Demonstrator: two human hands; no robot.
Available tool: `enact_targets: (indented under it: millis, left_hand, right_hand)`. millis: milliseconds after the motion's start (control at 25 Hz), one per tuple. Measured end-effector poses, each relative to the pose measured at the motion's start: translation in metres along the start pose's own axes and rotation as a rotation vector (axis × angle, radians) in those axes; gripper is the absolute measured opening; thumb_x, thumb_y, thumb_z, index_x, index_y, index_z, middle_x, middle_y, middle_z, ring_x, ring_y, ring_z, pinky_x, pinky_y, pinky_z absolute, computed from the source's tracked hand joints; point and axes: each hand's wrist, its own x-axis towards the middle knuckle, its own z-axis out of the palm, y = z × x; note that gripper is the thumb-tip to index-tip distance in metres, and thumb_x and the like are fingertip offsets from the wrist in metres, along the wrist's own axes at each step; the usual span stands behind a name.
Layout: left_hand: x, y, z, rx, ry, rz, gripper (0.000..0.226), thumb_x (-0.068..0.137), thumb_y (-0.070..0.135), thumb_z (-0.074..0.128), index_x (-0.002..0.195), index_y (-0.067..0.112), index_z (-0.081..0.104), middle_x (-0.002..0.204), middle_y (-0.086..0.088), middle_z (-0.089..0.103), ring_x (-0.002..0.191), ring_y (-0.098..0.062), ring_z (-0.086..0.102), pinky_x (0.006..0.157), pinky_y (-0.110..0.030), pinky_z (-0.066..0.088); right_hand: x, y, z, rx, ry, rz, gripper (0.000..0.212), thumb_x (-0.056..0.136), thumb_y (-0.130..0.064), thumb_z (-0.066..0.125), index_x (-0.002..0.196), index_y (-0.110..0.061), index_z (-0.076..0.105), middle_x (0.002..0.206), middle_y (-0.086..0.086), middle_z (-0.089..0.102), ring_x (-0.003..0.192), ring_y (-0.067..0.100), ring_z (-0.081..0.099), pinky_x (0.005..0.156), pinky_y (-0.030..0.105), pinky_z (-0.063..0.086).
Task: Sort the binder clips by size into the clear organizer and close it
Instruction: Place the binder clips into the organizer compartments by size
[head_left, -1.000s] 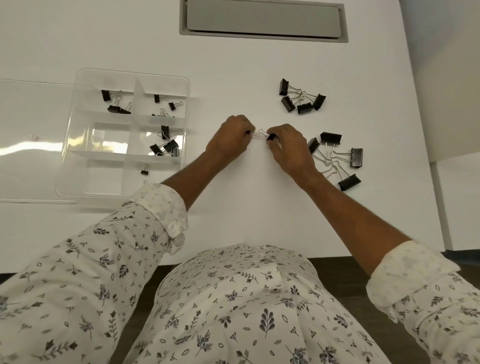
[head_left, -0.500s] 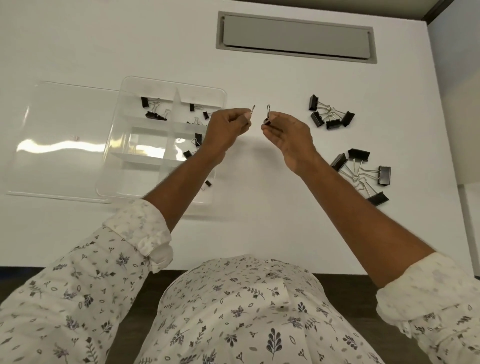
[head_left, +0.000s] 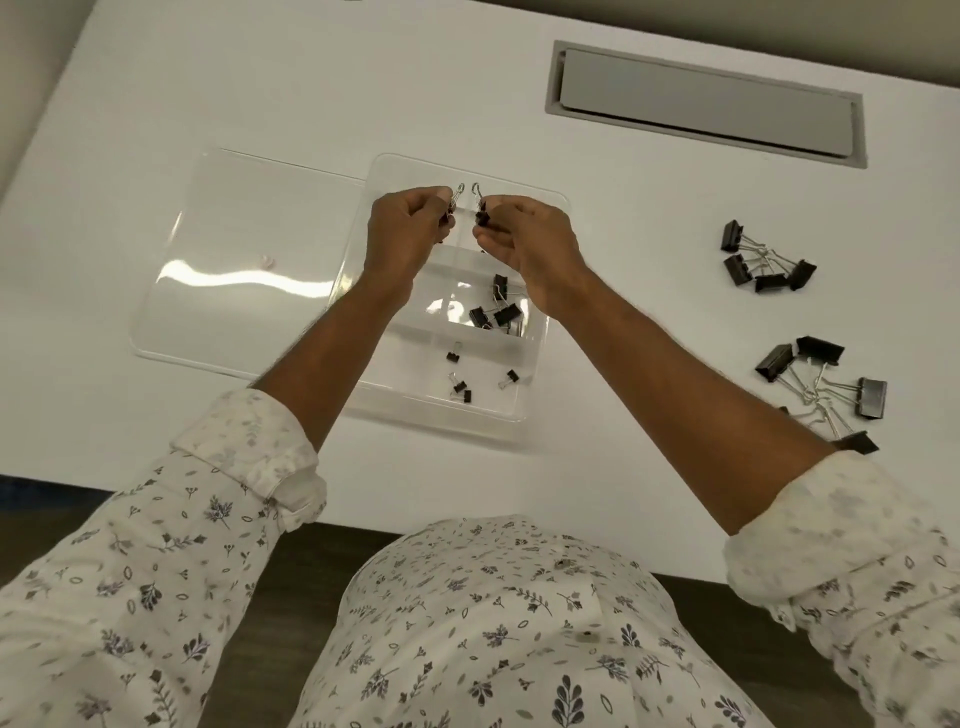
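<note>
Your left hand (head_left: 410, 234) and right hand (head_left: 524, 239) hover side by side above the far end of the clear organizer (head_left: 540, 332). The left hand pinches a small binder clip (head_left: 453, 203) between thumb and curled fingers. Its black body is mostly hidden behind those fingers, and only the wire handle sticks up clearly. The right hand pinches a second small clip (head_left: 482, 214) the same way, with its black body showing at the fingertips and its handle pointing up. The two clips are close together but apart.

The organizer sits on the white tabletop (head_left: 649, 260), nearer its left edge than its right. Its open lid (head_left: 249, 270) lies flat on the side toward that left edge. Your hands and forearms cover the far compartments, so their contents cannot be told, and the clear dividers are hard to trace. A middle compartment on the right holds a few medium clips (head_left: 496, 309). The nearest right compartment holds four tiny clips (head_left: 460, 387).

Toward the tabletop's right edge lies a loose cluster of clips (head_left: 763, 262). A heap of larger clips (head_left: 826, 384) lies closer to the near right corner, one partly hidden behind your right sleeve (head_left: 857, 545), so the count is unclear. A grey recessed hatch (head_left: 706, 104) lies by the far edge.
</note>
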Motion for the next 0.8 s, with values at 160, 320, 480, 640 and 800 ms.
enact_targets:
  millis: [160,320,480,640,800]
  left_hand:
    - [0.013,0.004,-0.013,-0.039,0.044,-0.119,0.024,0.099,0.027,0.064,0.083,0.014,0.076,0.088,-0.006,0.075,0.082,-0.017,0.076,0.093,-0.035,0.061]
    - [0.022,0.015,-0.023,-0.105,0.033,-0.129,0.025,0.101,0.030,0.061,0.087,0.014,0.074,0.094,-0.008,0.072,0.086,-0.018,0.072,0.092,-0.031,0.061]
    - [0.027,0.008,-0.035,0.003,0.022,-0.053,0.031,0.100,0.038,0.058,0.090,0.016,0.076,0.090,0.000,0.073,0.084,-0.012,0.069,0.087,-0.030,0.059]
    - [0.014,0.002,-0.027,0.202,-0.001,0.065,0.032,0.096,0.048,0.055,0.082,0.021,0.066,0.079,0.000,0.060,0.075,-0.010,0.055,0.076,-0.029,0.048]
    - [-0.014,0.006,-0.001,0.300,-0.090,0.220,0.022,0.104,0.036,0.053,0.090,0.025,0.065,0.082,0.005,0.058,0.078,-0.006,0.053,0.077,-0.022,0.046]
  right_hand:
    - [0.010,0.002,0.017,-0.185,0.054,-0.132,0.015,0.096,-0.024,0.067,0.107,-0.015,0.074,0.099,0.000,0.074,0.098,0.019,0.073,0.098,0.039,0.058]
    - [0.017,0.007,0.022,-0.294,0.069,-0.280,0.027,0.095,-0.010,0.061,0.115,-0.023,0.072,0.118,-0.009,0.073,0.115,0.008,0.066,0.105,0.041,0.053]
    - [0.014,0.011,0.021,-0.287,0.148,-0.331,0.034,0.093,0.003,0.054,0.116,-0.014,0.073,0.115,-0.003,0.075,0.111,0.012,0.068,0.103,0.042,0.054]
    - [-0.003,0.024,0.007,-0.376,0.170,-0.355,0.030,0.096,-0.001,0.056,0.117,-0.014,0.074,0.113,-0.006,0.075,0.110,0.006,0.068,0.104,0.035,0.053]
    - [-0.033,0.033,-0.017,-0.397,0.241,-0.385,0.026,0.098,-0.004,0.056,0.115,-0.013,0.074,0.111,-0.006,0.076,0.107,0.003,0.069,0.101,0.024,0.053]
